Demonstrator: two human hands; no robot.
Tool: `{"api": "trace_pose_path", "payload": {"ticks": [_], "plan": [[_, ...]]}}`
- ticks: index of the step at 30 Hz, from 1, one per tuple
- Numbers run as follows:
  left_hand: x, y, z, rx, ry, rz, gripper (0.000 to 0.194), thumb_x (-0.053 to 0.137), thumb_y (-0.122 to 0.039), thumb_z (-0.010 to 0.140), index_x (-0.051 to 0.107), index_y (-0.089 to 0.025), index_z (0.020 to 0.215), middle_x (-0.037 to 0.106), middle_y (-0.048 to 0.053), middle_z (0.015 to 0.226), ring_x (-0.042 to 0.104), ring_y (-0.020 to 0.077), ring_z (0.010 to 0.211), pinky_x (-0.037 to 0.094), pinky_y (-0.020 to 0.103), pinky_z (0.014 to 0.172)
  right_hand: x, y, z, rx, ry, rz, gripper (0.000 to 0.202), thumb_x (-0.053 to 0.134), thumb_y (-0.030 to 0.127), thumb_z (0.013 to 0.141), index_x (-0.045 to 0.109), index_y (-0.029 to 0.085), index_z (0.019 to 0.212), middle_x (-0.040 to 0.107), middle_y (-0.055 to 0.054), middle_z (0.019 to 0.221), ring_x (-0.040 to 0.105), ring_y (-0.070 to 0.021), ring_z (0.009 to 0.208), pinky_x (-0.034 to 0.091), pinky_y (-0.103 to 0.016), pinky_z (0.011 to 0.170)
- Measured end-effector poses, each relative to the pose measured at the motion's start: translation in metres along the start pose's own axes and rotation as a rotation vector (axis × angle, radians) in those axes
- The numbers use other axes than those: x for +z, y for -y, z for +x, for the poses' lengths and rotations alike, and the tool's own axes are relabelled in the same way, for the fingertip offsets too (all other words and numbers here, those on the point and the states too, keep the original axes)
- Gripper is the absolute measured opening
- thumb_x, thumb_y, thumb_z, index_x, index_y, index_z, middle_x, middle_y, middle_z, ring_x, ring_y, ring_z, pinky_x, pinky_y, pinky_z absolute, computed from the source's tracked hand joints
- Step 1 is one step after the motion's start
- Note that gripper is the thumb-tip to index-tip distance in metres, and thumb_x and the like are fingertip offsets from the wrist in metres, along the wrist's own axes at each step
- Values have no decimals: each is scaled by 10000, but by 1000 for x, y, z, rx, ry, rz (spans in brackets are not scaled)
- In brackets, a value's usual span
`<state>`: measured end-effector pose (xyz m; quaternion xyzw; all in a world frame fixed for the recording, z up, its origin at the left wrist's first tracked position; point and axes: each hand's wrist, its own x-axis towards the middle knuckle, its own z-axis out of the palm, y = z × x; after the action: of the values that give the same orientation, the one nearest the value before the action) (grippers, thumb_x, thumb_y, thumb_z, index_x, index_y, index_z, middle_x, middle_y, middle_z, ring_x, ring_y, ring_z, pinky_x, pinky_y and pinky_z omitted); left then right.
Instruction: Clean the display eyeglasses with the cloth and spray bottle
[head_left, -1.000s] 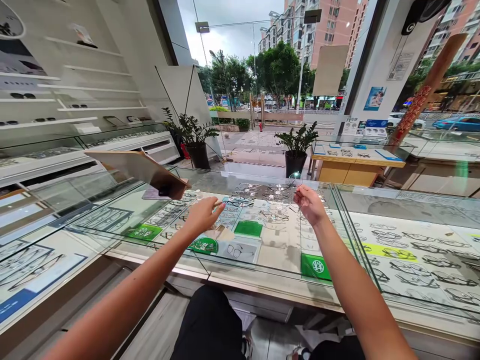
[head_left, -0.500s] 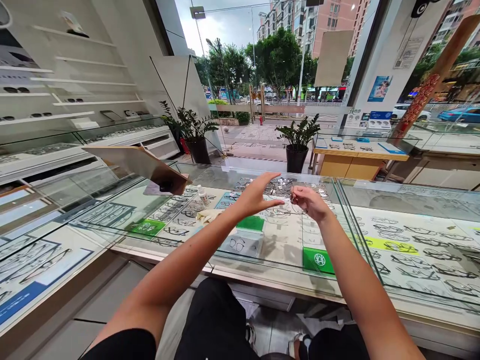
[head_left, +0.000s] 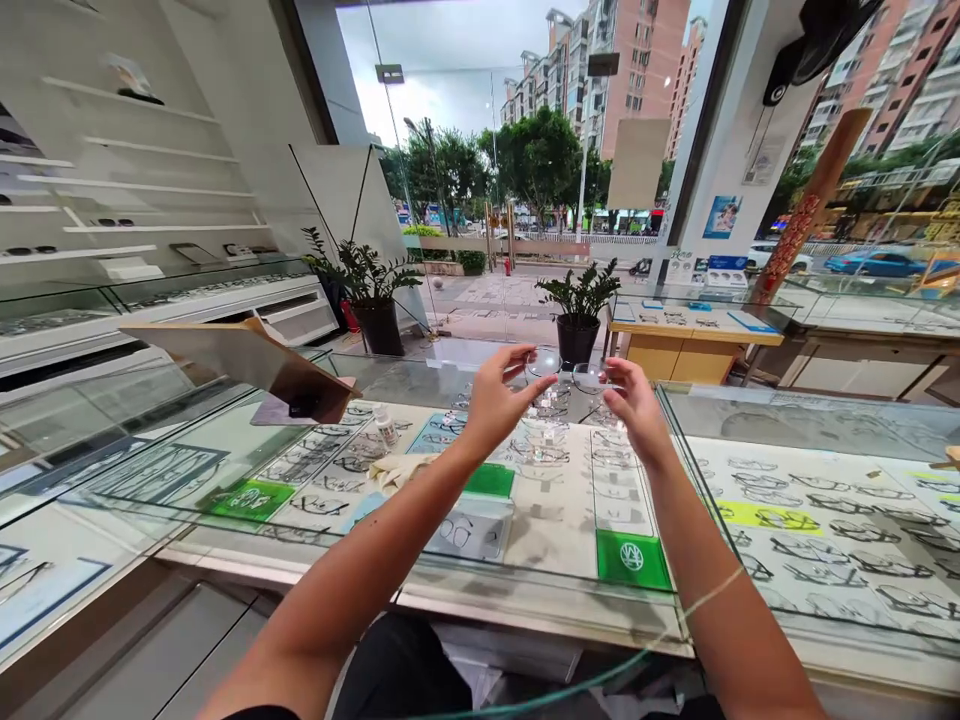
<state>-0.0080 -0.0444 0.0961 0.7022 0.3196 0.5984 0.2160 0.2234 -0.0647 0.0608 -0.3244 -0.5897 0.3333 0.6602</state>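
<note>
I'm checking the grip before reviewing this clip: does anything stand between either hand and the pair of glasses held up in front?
Nothing visible does. The left hand and right hand hold the glasses at opposite sides. The bottle and cloth are off to the left, out of the way.

Dark-rimmed eyeglasses (head_left: 589,377), green card (head_left: 654,572) with white emblem (head_left: 631,556), yellow strip (head_left: 738,514), beige cloth (head_left: 391,471), black pot (head_left: 577,342)

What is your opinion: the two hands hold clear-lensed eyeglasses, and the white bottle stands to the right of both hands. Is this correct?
Not quite: the head view shows the white bottle standing to the left of both the left hand and the right hand, which do hold clear-lensed eyeglasses.
</note>
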Motion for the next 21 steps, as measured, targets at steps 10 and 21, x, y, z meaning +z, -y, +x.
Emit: {"api": "trace_pose_path", "payload": {"ticks": [10,21], "plan": [[15,-58,44,323,-298,-64,528,928,-412,762,695,-265,1212,707,74,1156,688,205,1042,597,383,931,28,96,31,-499,-279,-509,467,791,523,871,672,268,1245,721,-58,1101,684,-240,987,540,-468,952],[8,-46,44,234,-281,-105,520,927,-413,762,697,-258,1202,704,71,1160,680,199,1050,596,357,922,41,93,30,-545,-307,-639,466,779,535,890,677,262,1253,727,-73,1167,681,-243,978,555,-453,899]]}}
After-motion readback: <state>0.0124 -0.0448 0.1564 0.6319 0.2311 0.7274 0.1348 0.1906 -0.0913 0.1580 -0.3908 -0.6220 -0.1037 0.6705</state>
